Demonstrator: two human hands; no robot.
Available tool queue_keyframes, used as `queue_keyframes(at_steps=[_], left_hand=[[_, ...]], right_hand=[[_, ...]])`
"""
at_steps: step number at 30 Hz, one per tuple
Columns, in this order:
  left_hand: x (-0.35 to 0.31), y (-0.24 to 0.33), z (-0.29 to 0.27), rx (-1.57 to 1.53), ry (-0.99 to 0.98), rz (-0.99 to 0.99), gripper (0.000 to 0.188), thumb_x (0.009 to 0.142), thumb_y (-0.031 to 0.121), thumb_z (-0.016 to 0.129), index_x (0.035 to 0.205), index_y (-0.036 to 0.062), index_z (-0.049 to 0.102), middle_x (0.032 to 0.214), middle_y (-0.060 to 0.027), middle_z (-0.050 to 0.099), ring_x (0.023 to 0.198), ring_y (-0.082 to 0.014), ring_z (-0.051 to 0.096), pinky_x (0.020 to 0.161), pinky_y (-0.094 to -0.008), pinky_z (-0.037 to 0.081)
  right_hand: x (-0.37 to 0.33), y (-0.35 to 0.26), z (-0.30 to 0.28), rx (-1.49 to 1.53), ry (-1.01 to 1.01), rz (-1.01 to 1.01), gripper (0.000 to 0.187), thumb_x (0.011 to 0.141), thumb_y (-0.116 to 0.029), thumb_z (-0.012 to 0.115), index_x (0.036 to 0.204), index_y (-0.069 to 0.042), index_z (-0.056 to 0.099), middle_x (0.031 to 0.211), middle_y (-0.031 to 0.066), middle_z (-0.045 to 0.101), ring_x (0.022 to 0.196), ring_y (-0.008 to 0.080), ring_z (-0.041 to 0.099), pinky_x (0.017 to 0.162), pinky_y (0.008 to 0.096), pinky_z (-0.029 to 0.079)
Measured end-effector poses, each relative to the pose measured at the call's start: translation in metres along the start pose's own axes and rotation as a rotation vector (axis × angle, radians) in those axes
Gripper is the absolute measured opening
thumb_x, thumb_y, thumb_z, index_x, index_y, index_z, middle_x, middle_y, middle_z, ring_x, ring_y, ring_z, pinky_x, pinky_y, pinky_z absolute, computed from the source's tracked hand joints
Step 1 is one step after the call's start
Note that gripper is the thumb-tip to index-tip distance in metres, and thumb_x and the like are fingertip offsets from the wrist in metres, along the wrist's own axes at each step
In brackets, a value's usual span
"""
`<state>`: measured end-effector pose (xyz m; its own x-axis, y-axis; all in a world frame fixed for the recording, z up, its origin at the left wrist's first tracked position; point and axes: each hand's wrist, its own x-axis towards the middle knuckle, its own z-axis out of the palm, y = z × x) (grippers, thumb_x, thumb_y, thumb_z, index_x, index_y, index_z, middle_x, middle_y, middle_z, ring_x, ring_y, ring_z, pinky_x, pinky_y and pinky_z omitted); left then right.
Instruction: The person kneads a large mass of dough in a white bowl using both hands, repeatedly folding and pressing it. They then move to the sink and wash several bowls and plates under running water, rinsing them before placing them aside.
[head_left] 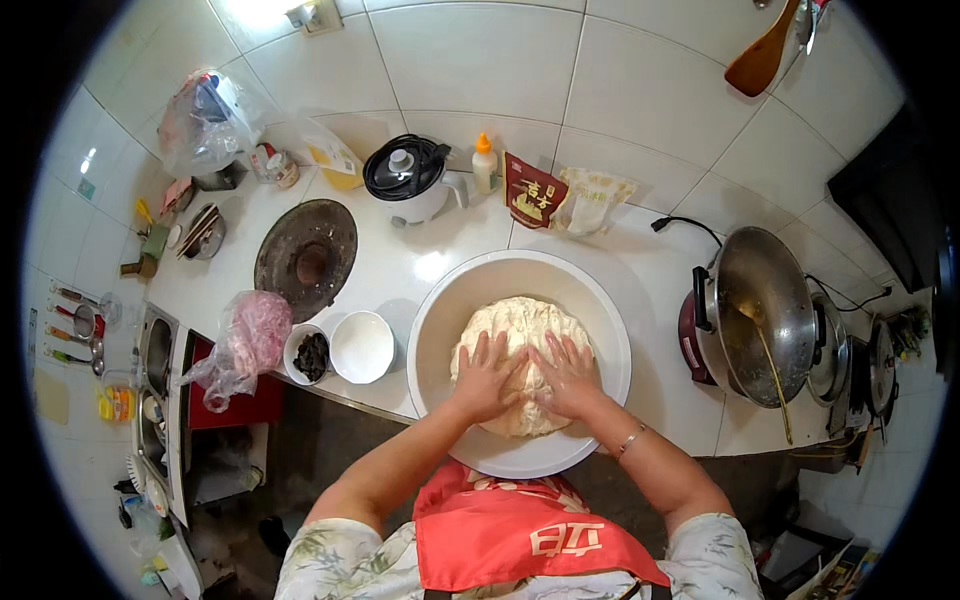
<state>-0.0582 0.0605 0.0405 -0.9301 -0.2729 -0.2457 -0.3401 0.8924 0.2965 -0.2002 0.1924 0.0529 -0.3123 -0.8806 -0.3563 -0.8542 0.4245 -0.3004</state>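
A large round mass of pale dough [525, 314] fills much of a wide white basin [424, 335] at the counter's front edge. My left hand [488, 377] lies on the dough's left part, palm down with fingers spread. On its right part rests my right hand [562, 375], also flat with the fingers apart. The two hands are close together, thumbs toward the middle. Neither holds anything; both touch the dough's surface. What lies under the palms is hidden.
Left of the basin stand a white bowl [362, 347], a small bowl of dark pieces [311, 357] and a pink plastic bag [256, 335]. A large wok [762, 320] sits to the right. Behind are a lidded electric pot [412, 200], an orange-capped bottle [484, 164] and a brown packet [531, 191].
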Motion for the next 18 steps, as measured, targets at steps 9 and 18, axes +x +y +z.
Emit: queue_keyframes(at_steps=[9, 18], left_hand=[[0.006, 0.002, 0.013, 0.087, 0.008, -0.052, 0.080, 0.071, 0.041, 0.068, 0.138, 0.0179, 0.032, 0.144, -0.0191, 0.022, 0.135, -0.0379, 0.015, 0.100, -0.0633, 0.020], [-0.032, -0.016, 0.011, -0.006, -0.080, -0.129, 0.061, 0.067, 0.018, 0.070, 0.121, 0.0072, 0.044, 0.103, -0.0172, 0.050, 0.089, -0.0351, 0.057, 0.069, -0.0422, 0.051]], right_hand=[[0.011, -0.005, 0.028, -0.118, 0.114, 0.048, 0.065, 0.078, -0.020, 0.061, 0.137, -0.025, 0.035, 0.146, 0.0110, 0.020, 0.133, 0.0331, 0.022, 0.102, 0.0591, 0.020], [-0.006, -0.040, 0.026, 0.218, -0.222, 0.031, 0.027, 0.073, -0.025, 0.057, 0.085, -0.003, 0.066, 0.083, 0.0200, 0.063, 0.081, 0.0341, 0.062, 0.073, 0.0401, 0.050]])
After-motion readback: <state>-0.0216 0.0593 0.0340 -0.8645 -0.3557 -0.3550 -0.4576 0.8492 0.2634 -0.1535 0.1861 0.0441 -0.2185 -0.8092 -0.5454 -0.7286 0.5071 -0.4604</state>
